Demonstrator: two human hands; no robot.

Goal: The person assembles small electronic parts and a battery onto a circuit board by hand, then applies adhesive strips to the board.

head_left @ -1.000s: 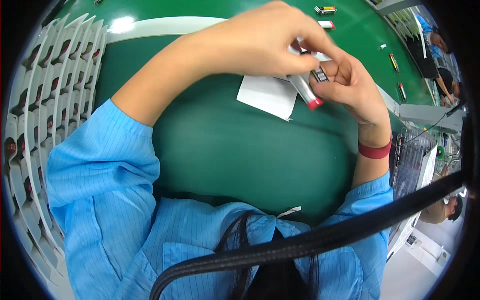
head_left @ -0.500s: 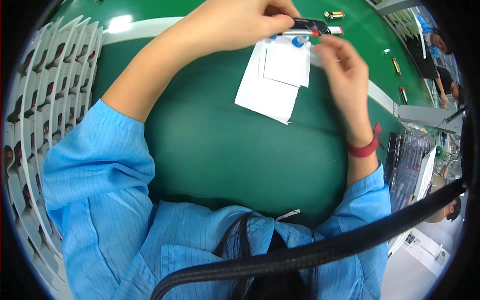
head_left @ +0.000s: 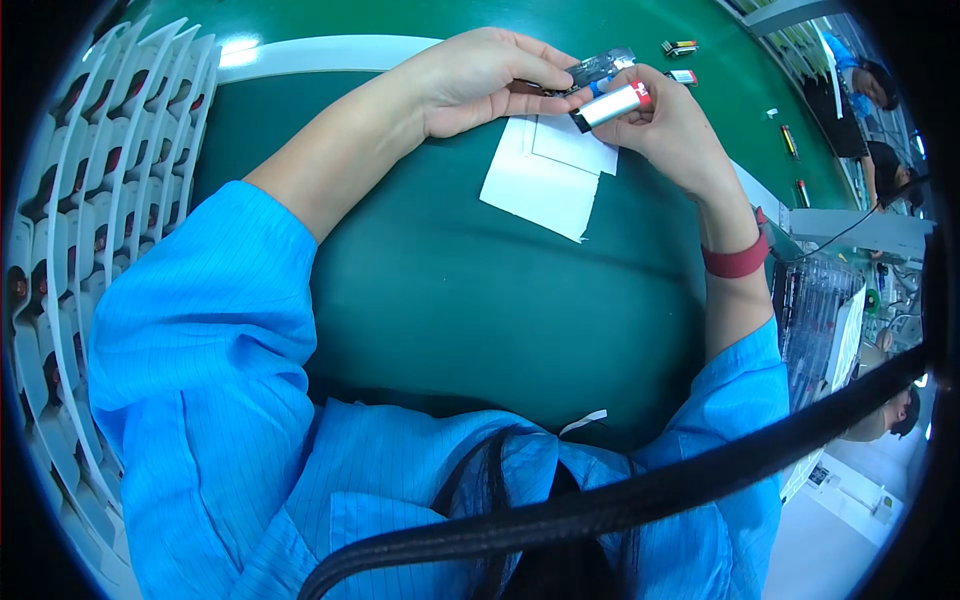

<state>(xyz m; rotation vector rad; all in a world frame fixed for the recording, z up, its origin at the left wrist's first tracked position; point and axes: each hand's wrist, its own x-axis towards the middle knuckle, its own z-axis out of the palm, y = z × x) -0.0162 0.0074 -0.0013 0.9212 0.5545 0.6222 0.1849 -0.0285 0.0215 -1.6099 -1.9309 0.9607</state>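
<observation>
My left hand [head_left: 500, 82], reaching in over the far part of the green mat, is closed on a flat, shiny black piece [head_left: 602, 66] that points away to the right. Close beside it, my right hand [head_left: 665, 125] pinches a short silver cylinder [head_left: 612, 106] with a red end and a black end. The cylinder tilts, black end toward my left fingers. Something small and blue [head_left: 601, 87] shows between the two held pieces, partly hidden. Below the hands lie white paper sheets [head_left: 540, 190], the smaller on top of the larger.
Stacked white trays [head_left: 120, 160] with dark and red pieces stand at the left. Small coloured cylinders [head_left: 680, 47] lie beyond my right hand and farther right. A pale strip [head_left: 330, 54] borders the mat. Clear plastic boxes [head_left: 825, 300] and other people are at the right.
My left hand has come nearer and lower with the black piece. My right hand, earlier blurred beside the red-ended cylinder, now holds it, turned with its black end toward me.
</observation>
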